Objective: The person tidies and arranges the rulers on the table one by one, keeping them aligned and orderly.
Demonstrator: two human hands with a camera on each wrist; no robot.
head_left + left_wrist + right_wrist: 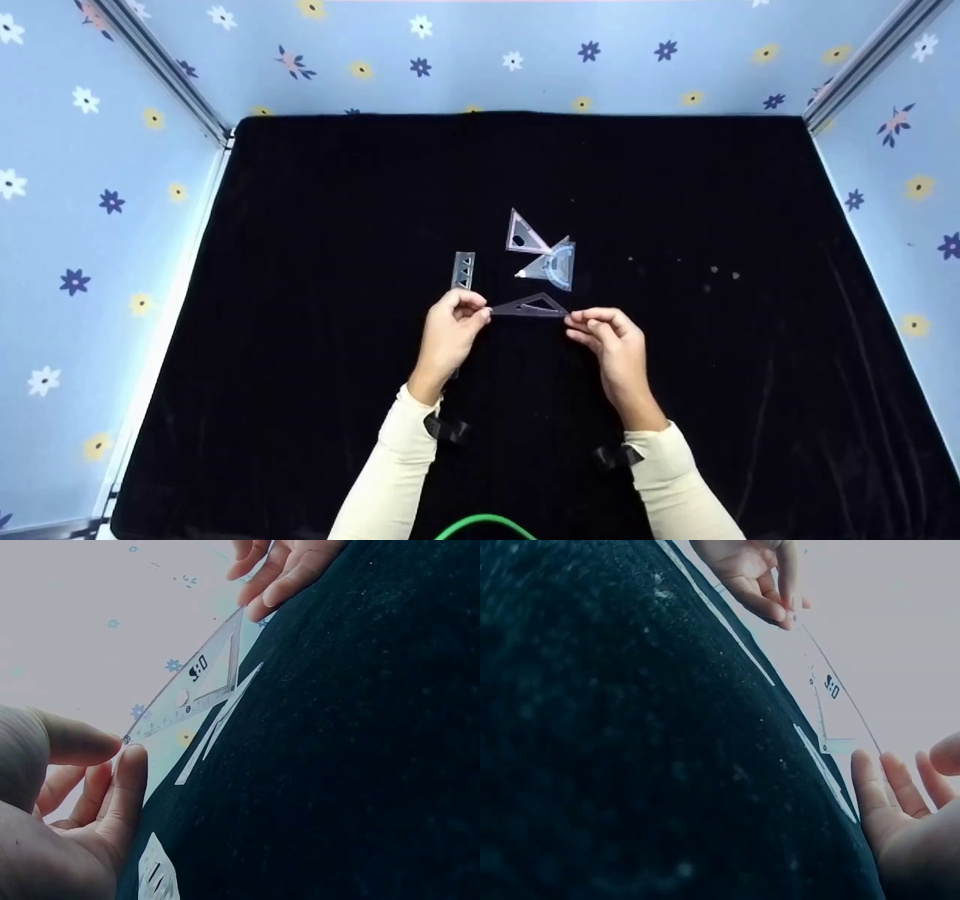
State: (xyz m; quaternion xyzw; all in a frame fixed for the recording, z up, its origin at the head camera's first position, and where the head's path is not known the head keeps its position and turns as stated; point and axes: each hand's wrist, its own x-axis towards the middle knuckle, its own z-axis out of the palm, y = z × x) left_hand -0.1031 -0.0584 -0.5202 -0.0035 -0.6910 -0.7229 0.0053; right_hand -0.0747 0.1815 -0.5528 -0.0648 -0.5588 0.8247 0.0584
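Observation:
A clear triangular set square (534,306) is held raised over the black cloth, tilted, with its long edge toward the body. My left hand (452,330) pinches its narrow left tip between thumb and finger, as the left wrist view shows closely. At the opposite corner, my right hand (616,352) holds the set square (832,701) by the fingertips, its other fingers fairly straight. Dark printing (199,667) shows on the plastic. A clear ruler (464,270) with triangular cutouts lies just beyond my left hand, which partly hides it.
Beyond the held piece lie another set square (525,234) and a blue-marked protractor (559,266), the latter overlapping a further clear triangular piece (534,268). Black cloth (337,225) covers the table. Flower-patterned walls (480,60) stand around three sides. A green curve (486,517) shows at the near edge.

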